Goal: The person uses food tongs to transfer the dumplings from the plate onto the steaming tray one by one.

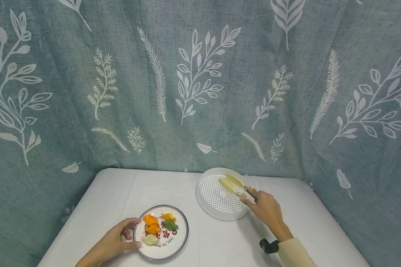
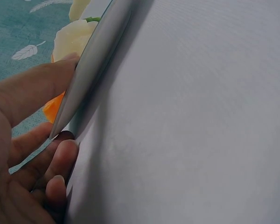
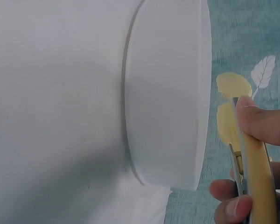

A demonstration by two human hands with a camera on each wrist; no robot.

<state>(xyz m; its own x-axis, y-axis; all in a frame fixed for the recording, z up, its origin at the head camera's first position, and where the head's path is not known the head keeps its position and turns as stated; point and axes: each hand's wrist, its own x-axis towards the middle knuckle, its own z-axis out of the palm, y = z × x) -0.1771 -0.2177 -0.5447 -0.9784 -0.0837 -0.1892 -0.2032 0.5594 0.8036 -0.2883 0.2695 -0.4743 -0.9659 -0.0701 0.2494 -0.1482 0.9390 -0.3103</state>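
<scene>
At the left, a white plate (image 1: 168,252) with dark rim lines and red print bears several dumplings: orange ones (image 1: 150,220), a yellow one (image 1: 168,216), a green one (image 1: 170,225) and a pale one (image 1: 150,240). My left hand (image 1: 115,239) holds its left rim, thumb and fingers spread along the edge. My right hand (image 1: 264,209) grips tongs (image 1: 234,180) with pale yellow tips, which stand apart over a round white perforated steamer tray (image 1: 214,198). Nothing shows between the tips. A small yellowish piece (image 1: 244,195) shows beside the tongs near the fingers.
A white cloth covers the table (image 1: 120,193). Behind it and along both sides hangs a green curtain (image 1: 220,92) with white leaf prints. The tray stands near the back edge, its high side wall (image 3: 165,93) facing the right wrist camera.
</scene>
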